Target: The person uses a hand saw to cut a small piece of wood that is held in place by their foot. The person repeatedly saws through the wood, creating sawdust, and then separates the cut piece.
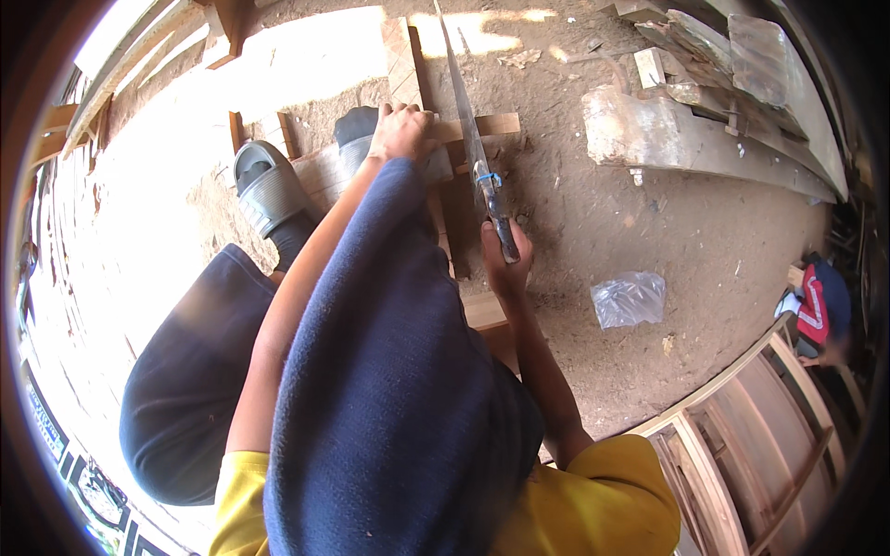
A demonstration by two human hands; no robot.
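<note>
Dark blue cloth (389, 389), nearest the lens, fills the lower middle of the view and hides part of both forearms and much of the work below it. Beyond it, the right hand (505, 259) is closed around the dark handle of a handsaw (468, 120), whose long blade runs up and away across a wooden strip (482, 125) lying on the dirt ground (603, 213). The left hand (403, 130) presses down on the wood just left of the blade, fingers curled over its edge. A grey sandal (264, 185) stands on boards to the left, touching the wood pile, with a dark trouser leg (185, 389) behind it. Yellow sleeves (603, 500) show at the bottom edge. A crumpled clear plastic bag (630, 298) lies on the dirt, right of the saw hand and apart from it. Rough planks and slabs (705, 120) are stacked at upper right. A wooden frame (742, 445) stands at lower right, and another person in red and blue (820, 310) crouches beside it.
</note>
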